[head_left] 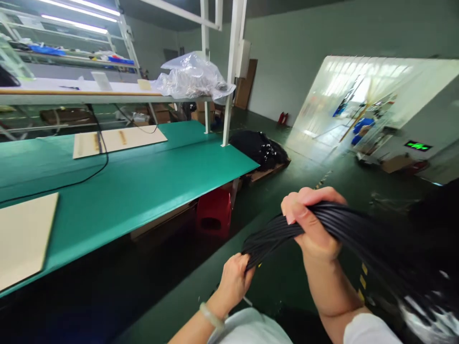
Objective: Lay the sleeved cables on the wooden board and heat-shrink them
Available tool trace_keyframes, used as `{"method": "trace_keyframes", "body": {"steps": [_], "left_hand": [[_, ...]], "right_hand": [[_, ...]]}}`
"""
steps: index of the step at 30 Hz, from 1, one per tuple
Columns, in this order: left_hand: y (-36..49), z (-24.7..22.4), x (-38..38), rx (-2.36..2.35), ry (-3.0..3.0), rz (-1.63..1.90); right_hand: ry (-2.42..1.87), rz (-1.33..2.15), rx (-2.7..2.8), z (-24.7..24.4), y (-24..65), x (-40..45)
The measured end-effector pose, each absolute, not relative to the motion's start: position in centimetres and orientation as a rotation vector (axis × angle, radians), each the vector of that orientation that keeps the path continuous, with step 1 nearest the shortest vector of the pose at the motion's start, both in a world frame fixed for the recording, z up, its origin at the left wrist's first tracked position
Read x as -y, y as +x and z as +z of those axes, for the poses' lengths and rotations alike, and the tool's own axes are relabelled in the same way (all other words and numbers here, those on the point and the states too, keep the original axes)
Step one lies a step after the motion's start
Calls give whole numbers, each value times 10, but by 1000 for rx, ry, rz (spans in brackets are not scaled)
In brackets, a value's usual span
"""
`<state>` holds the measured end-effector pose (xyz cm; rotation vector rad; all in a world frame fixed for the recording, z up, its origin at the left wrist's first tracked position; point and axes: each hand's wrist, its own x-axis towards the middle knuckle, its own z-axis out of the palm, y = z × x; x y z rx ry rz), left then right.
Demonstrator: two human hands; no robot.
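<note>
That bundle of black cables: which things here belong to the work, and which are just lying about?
In use:
left hand, gripping the black cable bundle
right hand, gripping the same bundle

Lying about:
green workbench
pale board
plastic bag
red stool
black heap on a wooden pallet

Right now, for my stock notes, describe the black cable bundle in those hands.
The bundle of black cables is many thin parallel strands, smooth and faintly glossy like rubber. The left hand grips its narrower end; the right hand closes round it further along. It is held in the air, and past the right hand it fans out toward the lower right, blurring at the frame edge, its far ends unseen.
</note>
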<state>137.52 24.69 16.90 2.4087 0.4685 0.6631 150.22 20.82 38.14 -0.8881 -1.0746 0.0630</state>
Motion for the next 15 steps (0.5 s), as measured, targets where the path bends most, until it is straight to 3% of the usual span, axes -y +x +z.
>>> {"method": "trace_keyframes", "body": {"steps": [7, 15], "left_hand": [[1359, 117, -250, -589, 2316, 185], [1361, 107, -262, -667, 2192, 164]], "right_hand": [[-856, 66, 1070, 381, 1506, -208], [-868, 19, 1049, 383, 1504, -209]]}}
